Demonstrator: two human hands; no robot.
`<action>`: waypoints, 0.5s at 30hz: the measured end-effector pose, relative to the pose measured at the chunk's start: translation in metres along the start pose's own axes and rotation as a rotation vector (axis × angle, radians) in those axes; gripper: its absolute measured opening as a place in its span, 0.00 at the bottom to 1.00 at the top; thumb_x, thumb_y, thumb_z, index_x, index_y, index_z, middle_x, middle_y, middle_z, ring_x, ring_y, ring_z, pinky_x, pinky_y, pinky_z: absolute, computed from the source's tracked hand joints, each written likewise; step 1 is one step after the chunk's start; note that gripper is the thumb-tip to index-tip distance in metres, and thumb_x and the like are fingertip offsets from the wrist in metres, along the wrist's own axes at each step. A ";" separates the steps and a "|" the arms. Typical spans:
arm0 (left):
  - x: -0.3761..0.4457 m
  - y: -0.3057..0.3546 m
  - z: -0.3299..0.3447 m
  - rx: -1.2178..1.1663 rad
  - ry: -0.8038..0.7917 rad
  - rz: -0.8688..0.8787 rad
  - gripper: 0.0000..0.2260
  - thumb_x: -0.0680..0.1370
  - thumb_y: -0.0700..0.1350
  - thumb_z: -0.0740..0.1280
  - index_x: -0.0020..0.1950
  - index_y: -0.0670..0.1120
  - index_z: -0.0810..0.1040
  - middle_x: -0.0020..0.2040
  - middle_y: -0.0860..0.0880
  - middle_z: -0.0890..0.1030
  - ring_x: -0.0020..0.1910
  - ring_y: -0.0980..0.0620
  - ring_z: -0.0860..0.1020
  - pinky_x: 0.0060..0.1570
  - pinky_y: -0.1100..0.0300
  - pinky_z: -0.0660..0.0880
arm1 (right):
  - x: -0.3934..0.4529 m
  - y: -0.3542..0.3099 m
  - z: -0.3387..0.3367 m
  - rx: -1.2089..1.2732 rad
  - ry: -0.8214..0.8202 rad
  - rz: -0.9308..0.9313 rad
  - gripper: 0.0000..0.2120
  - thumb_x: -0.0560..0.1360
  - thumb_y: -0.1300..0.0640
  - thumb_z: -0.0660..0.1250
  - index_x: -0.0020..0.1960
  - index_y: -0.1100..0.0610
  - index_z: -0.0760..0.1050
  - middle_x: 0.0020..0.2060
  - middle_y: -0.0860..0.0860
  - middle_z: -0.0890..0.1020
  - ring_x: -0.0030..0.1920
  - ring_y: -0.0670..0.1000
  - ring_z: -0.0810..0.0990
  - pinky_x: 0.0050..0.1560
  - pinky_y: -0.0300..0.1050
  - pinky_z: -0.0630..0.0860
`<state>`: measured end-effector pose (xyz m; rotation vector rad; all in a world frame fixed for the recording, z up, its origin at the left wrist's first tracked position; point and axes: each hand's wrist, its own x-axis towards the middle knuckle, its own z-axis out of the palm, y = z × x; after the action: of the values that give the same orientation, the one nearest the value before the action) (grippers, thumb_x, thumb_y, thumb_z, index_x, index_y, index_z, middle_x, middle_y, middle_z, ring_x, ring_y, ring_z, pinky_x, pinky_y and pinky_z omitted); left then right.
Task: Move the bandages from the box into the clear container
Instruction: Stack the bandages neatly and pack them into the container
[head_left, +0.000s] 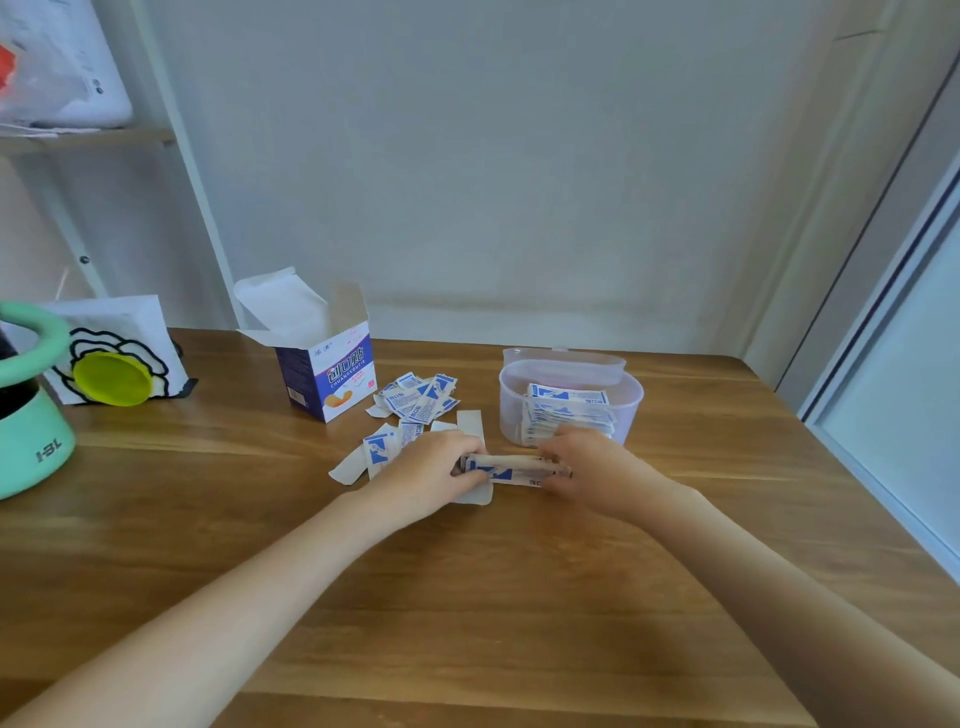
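Observation:
A stack of wrapped bandages (511, 468) lies on its edge on the wooden table (467, 597), held between both hands. My left hand (428, 475) grips its left end and my right hand (584, 467) grips its right end. Loose bandages (418, 397) lie scattered behind my left hand. The open blue and white bandage box (327, 376) stands upright behind them. To the right stands the clear container (631, 402), open, with a pile of bandages (566, 410) inside it.
A mint green pot (28, 431) stands at the table's left edge, with a flower-printed holder and a yellow-green lid (111, 376) behind it. A shelf unit (78, 135) rises at the far left. A door frame (883, 322) runs along the right.

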<state>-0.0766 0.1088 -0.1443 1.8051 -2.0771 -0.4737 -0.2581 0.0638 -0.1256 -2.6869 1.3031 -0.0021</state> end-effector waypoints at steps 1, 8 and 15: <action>0.000 0.001 0.000 -0.007 -0.009 0.003 0.06 0.78 0.45 0.63 0.52 0.49 0.78 0.40 0.56 0.74 0.39 0.57 0.73 0.36 0.67 0.67 | 0.000 0.001 0.000 0.069 0.009 0.008 0.09 0.77 0.56 0.62 0.55 0.58 0.75 0.49 0.53 0.76 0.47 0.50 0.72 0.46 0.40 0.69; -0.006 0.005 0.003 -0.084 0.120 -0.064 0.11 0.79 0.44 0.62 0.62 0.50 0.71 0.53 0.52 0.77 0.44 0.59 0.74 0.38 0.73 0.71 | -0.004 0.001 0.008 0.088 0.107 -0.064 0.12 0.79 0.59 0.58 0.60 0.58 0.74 0.55 0.53 0.79 0.55 0.53 0.76 0.53 0.42 0.73; -0.011 0.005 0.005 -0.002 0.246 -0.113 0.15 0.79 0.43 0.62 0.65 0.51 0.73 0.58 0.48 0.80 0.53 0.56 0.77 0.49 0.66 0.74 | -0.001 0.003 0.020 -0.017 0.170 -0.115 0.17 0.79 0.61 0.59 0.67 0.55 0.67 0.58 0.52 0.77 0.55 0.53 0.78 0.55 0.46 0.76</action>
<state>-0.0819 0.1210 -0.1465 1.8815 -1.8178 -0.2669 -0.2595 0.0656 -0.1454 -2.8251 1.1931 -0.2392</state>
